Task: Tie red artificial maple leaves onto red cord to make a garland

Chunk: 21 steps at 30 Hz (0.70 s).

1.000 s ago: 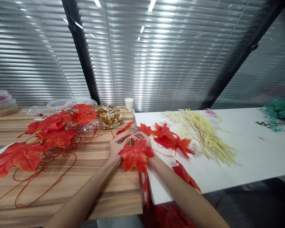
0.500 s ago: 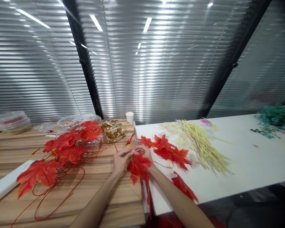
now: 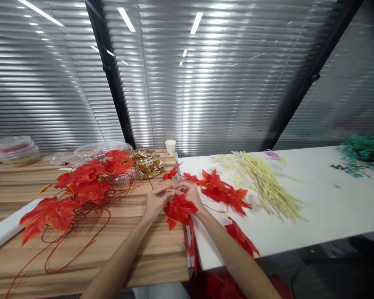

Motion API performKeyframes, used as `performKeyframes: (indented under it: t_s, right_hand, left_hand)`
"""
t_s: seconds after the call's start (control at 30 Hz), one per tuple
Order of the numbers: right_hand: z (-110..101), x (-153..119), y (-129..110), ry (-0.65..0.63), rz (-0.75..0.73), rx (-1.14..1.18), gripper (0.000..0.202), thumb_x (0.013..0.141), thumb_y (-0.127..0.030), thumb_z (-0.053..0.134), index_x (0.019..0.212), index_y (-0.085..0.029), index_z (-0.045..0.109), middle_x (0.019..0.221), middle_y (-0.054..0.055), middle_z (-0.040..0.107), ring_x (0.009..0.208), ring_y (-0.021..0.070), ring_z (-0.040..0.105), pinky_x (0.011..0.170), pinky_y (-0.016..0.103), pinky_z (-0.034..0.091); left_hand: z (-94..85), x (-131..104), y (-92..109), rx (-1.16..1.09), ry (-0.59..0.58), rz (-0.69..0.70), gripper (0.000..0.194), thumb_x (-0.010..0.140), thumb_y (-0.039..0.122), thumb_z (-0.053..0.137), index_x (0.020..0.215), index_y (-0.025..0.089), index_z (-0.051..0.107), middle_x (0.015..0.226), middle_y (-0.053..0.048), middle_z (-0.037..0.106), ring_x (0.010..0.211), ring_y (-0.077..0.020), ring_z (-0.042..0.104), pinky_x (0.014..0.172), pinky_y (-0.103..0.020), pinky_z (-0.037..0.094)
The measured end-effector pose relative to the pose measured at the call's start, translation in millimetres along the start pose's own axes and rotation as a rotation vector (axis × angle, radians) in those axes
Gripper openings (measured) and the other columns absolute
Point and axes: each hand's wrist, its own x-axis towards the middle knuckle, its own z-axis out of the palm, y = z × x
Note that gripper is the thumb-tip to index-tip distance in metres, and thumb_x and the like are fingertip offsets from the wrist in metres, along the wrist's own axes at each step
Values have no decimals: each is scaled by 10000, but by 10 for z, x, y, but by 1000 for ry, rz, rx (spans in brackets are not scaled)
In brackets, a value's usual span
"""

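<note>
My left hand (image 3: 156,200) and my right hand (image 3: 190,194) meet fingertip to fingertip above the seam between two tables. Both are closed in a pinch on a garland of artificial red maple leaves; the exact bit of cord or stem between the fingers is too small to make out. One maple leaf (image 3: 180,211) hangs just below the fingers, and a smaller leaf (image 3: 171,172) sticks up behind them. More leaves of the garland (image 3: 216,186) lie on the white table to the right. Another leaf (image 3: 241,236) droops over its front edge.
Left, a heap of red maple leaves (image 3: 92,189) with tangled red cord (image 3: 107,216) lies on the wooden table (image 3: 156,265). Behind it are gold packets (image 3: 149,167), a paper cup (image 3: 170,147) and plastic tubs (image 3: 14,149). Yellow stems (image 3: 268,187) and teal foliage (image 3: 361,151) lie right.
The camera view has tilted slightly. Both hands stay pinched together at the garland, and the small leaf behind them has turned and shows more of its face.
</note>
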Motion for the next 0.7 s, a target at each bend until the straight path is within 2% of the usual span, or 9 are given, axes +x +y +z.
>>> performKeyframes:
  t_s: [0.2, 0.33, 0.4, 0.57, 0.7]
  right_hand:
    - [-13, -6, -43, -45, 27, 31, 203, 668, -328, 635, 800, -174, 641, 722, 27, 654, 656, 141, 608, 620, 250, 472]
    - [20, -1, -41, 74, -64, 3, 193, 588, -271, 696, 731, -183, 602, 681, 5, 621, 623, 132, 583, 576, 231, 462]
    - [32, -5, -15, 105, -57, 16, 202, 572, -255, 703, 725, -186, 591, 650, 2, 622, 589, 132, 577, 559, 235, 459]
    - [31, -34, 68, 57, 24, 2, 183, 593, -271, 681, 729, -178, 602, 616, 12, 630, 533, 139, 568, 515, 243, 451]
    - [-1, -33, 4, -10, 4, -79, 156, 601, -254, 667, 726, -171, 626, 634, 19, 633, 576, 148, 580, 536, 246, 453]
  left_hand:
    - [-21, 23, -44, -4, 21, -40, 307, 580, 261, 707, 863, 146, 682, 877, -90, 678, 748, -185, 611, 637, -270, 490]
    - [-4, 37, -49, 22, -6, -4, 313, 570, 264, 710, 861, 150, 686, 836, -80, 680, 679, -163, 596, 580, -247, 471]
    - [3, 44, -45, 41, -26, 14, 328, 576, 268, 703, 880, 144, 685, 800, -78, 681, 636, -150, 582, 567, -244, 463]
    - [13, 31, -71, 111, -54, -8, 353, 584, 259, 689, 916, 142, 677, 766, -71, 684, 547, -123, 545, 526, -239, 456]
    - [-1, 31, -51, 140, -73, 26, 335, 606, 250, 671, 926, 153, 677, 867, -92, 680, 632, -162, 588, 591, -275, 486]
